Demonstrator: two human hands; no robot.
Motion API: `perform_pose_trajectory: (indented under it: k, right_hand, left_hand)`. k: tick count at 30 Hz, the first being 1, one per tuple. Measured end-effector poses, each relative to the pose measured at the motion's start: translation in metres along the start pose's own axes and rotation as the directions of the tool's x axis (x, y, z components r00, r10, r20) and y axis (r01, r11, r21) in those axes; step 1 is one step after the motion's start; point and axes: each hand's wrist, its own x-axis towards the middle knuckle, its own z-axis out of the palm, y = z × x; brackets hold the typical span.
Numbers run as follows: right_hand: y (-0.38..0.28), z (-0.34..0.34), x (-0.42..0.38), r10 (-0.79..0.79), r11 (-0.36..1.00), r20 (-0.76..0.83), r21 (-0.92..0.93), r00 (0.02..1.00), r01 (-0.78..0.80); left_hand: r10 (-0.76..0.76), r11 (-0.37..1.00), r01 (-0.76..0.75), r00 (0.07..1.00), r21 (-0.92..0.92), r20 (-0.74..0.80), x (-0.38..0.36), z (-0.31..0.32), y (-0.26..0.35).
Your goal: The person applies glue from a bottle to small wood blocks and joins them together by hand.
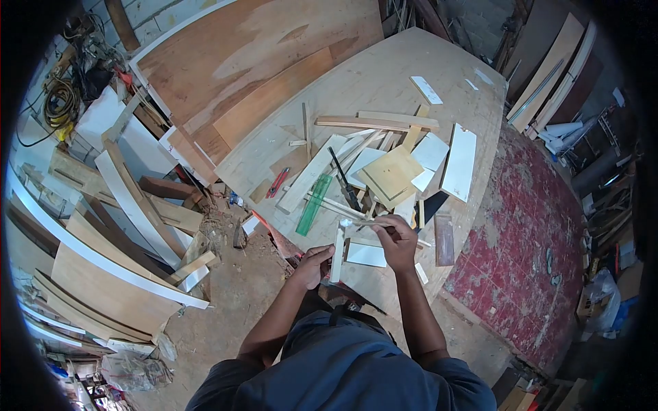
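Head cam looks down at a cluttered workbench [384, 75]. Left hand [314, 266] is pinching a narrow white strip [337, 252], standing it upright on the bench edge around 6 o'clock. Right hand [399, 240] is closed around a thin tool [363, 222], tip touching the strip's top. Green ruler [314, 204] lies at 11 o'clock from the strip.

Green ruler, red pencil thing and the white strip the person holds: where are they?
green ruler [314, 205]: head view, middle of its blade.
red tool [277, 182]: head view, its middle.
white strip [337, 255]: head view, middle, between both hands.
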Motion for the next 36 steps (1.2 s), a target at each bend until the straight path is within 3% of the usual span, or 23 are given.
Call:
perform_pose_trajectory:
  k: [2,6,8,12,14,21,23,26,33,35,36]
  right_hand:
    - [0.007,-0.005,0.0,0.011,0.991,0.134,-0.132,0.991,0.007]
    - [0.001,-0.005,0.001,0.052,0.998,0.041,-0.026,0.998,-0.051]
    - [0.005,-0.005,0.002,0.288,0.916,-0.025,0.297,0.957,-0.268]
    - [0.011,-0.011,0.003,0.291,0.936,-0.004,0.209,0.957,-0.284]
    - [0.009,-0.012,0.003,0.318,0.888,-0.075,0.374,0.945,-0.269]
    - [0.012,-0.014,0.001,0.298,0.915,-0.05,0.3,0.953,-0.271]
    - [0.01,-0.014,0.0,0.323,0.863,-0.085,0.435,0.943,-0.256]
    - [0.015,-0.015,-0.001,0.258,0.931,-0.044,0.277,0.965,-0.236]
    - [0.023,-0.021,0.0,0.26,0.91,-0.115,0.362,0.959,-0.203]
    - [0.024,-0.022,0.001,0.171,0.975,-0.043,0.151,0.984,-0.163]
    - [0.025,-0.021,0.001,0.17,0.975,-0.041,0.152,0.985,-0.162]
  left_hand:
    - [0.013,1.0,-0.013,1.0,-0.006,-0.027,0.005,-0.004,-0.005]
    - [0.007,1.0,-0.007,0.999,0.011,0.032,0.004,-0.003,-0.002]
    - [-0.024,1.0,0.024,1.0,-0.013,0.013,0.001,0.004,0.003]
    - [-0.022,1.0,0.022,0.997,0.002,0.075,0.002,0.004,0.005]
    - [-0.02,1.0,0.022,0.996,-0.023,0.089,0.0,0.007,0.006]
    - [-0.011,1.0,0.01,0.995,0.003,0.098,0.001,0.005,0.004]
    - [-0.007,1.0,0.006,0.997,0.013,0.082,0.001,0.006,0.004]
    - [-0.048,0.999,0.048,0.996,0.002,0.081,-0.003,0.012,0.008]
    - [-0.053,0.998,0.055,0.993,-0.017,0.11,-0.004,0.011,0.007]
    - [-0.02,1.0,0.02,0.993,-0.001,0.119,0.0,0.007,0.004]
    - [-0.019,1.0,0.019,0.993,-0.001,0.118,0.002,0.004,0.003]
